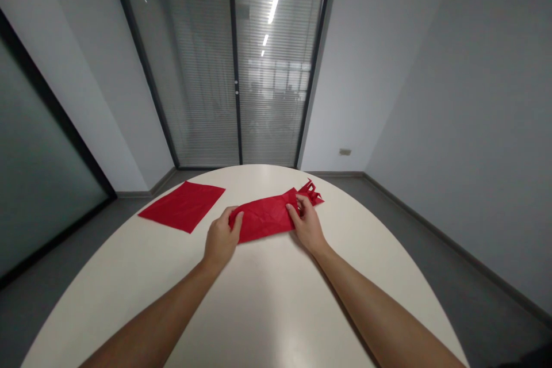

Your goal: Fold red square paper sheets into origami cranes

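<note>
A creased red sheet, which looks like paper, [264,217] stretches between my two hands over the table. My left hand [221,239] grips its left end, thumb on the near face and fingers behind. At the other end, my right hand [309,225] pinches the sheet between thumb and fingers. Just beyond the right hand lies a red piece with narrow cut strips [311,191]; whether it joins the held sheet is hidden. Flat on the table to the left rests another red sheet [185,206], four-cornered and lightly creased, apart from both hands.
The round white table [241,310] has a curved far edge. Behind it stand glass panels with blinds [202,98] in dark frames. Pale walls [466,144] rise on the right, with a small wall plate [345,152] low down. A frosted panel [38,167] is at left.
</note>
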{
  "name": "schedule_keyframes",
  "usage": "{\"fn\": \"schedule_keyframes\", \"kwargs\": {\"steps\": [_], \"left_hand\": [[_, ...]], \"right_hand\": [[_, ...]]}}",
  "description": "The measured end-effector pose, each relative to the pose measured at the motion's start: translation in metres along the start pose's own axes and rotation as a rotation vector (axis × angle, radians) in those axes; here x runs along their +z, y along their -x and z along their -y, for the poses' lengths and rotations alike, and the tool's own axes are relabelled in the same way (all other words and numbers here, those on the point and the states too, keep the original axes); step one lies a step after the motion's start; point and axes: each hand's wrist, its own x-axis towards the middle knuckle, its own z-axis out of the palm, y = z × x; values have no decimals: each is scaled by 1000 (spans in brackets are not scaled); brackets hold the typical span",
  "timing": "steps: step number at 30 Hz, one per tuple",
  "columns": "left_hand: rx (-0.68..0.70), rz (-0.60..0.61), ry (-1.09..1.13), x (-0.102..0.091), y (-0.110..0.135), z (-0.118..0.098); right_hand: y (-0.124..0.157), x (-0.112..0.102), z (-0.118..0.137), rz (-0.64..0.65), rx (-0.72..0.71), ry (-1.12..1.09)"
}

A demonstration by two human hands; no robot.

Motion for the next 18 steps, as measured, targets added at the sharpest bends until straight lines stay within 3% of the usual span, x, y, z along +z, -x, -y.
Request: {"fn": "schedule_keyframes", "kwargs": {"steps": [8, 15, 18], "left_hand": [[46, 36, 44, -1, 3, 1], [295, 103, 159, -1, 2, -4], [293, 115, 108, 1, 2, -4]], "right_hand": [[0, 0, 0, 14, 2, -33], [1, -1, 2, 29, 9, 15], [1, -3, 2, 4, -66, 79]]}}
